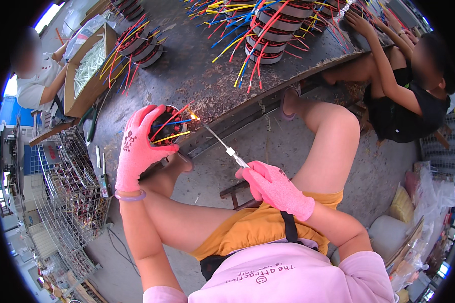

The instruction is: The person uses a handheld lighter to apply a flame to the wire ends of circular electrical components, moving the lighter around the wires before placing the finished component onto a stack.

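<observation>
My left hand [142, 144], in a pink glove, is wrapped round the side of a motor stator [163, 126] at the table's near edge. Red, blue and yellow lead wires [173, 137] stick out of it to the right. My right hand [275, 188], also gloved in pink, grips the pale handle of a slim torch-like tool [231, 151]. Its thin metal shaft points up and left, and a small orange flame or glow [193, 116] shows at its tip, close to the ends of the red and blue wires. Whether the tip touches them I cannot tell.
Stacked stators [273, 35] with bristling wires stand at the back of the dark worktable [197, 65], another stack [140, 48] at left. Beyond it a cardboard box [97, 76] holds thin white tubes. Wire racks [68, 192] stand left. Two people sit nearby, one left, one right.
</observation>
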The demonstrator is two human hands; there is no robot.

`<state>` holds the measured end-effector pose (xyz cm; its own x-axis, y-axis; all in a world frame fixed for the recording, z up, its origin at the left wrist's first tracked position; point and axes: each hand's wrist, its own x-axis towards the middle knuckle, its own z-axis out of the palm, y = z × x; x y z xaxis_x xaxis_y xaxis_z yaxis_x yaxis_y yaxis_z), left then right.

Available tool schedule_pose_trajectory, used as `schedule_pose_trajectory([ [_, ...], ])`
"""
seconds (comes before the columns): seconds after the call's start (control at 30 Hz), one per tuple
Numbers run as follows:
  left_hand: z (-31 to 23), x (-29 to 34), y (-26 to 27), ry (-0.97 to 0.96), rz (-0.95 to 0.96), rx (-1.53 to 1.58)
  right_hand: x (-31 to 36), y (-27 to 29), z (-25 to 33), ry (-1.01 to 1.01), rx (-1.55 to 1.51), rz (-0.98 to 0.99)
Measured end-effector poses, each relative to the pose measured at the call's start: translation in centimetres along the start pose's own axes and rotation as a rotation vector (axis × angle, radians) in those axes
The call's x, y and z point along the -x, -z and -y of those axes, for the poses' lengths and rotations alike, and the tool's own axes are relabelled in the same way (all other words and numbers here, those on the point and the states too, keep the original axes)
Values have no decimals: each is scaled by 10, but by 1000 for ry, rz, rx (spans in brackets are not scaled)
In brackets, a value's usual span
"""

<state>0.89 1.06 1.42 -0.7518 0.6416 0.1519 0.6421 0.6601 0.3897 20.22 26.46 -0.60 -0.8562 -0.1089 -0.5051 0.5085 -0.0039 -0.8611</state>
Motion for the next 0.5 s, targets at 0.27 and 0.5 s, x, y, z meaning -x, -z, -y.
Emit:
schedule_pose_trajectory([
  [0.27,4,1,-2,-20,-13,-12,3,1,5,-22,-22,-4],
  [0.5,4,0,-4,-15,-17,7,6,3,9,123,183,31],
])
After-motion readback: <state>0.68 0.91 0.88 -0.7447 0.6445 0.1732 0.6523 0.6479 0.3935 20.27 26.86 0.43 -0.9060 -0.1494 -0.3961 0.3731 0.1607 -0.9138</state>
